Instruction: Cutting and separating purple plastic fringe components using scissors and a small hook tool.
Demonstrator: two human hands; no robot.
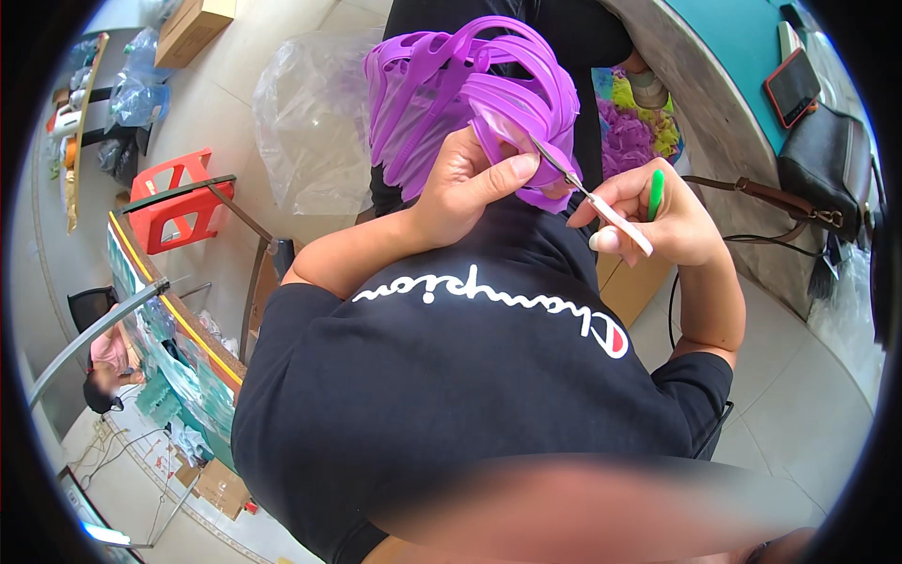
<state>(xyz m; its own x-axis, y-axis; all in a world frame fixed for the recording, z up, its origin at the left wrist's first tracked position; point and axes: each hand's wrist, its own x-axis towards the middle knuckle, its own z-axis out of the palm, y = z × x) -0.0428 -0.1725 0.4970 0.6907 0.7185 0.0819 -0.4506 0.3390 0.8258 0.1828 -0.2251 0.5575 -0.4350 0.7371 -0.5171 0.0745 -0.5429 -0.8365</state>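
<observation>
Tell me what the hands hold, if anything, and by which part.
Left hand: bundled purple strips, by their near edge. Right hand: small scissors, by the handle end.

Large pale tiles with thin joints cover the floor (799, 385), which is brightly lit. A red plastic stool with slotted sides (188, 209) stands near one corner of a long workbench with a yellow-striped edge (193, 334); a black chair (89, 303) stands by the workbench's opposite long edge. Well apart is a teal-topped table with a greyish side (733, 56).
</observation>
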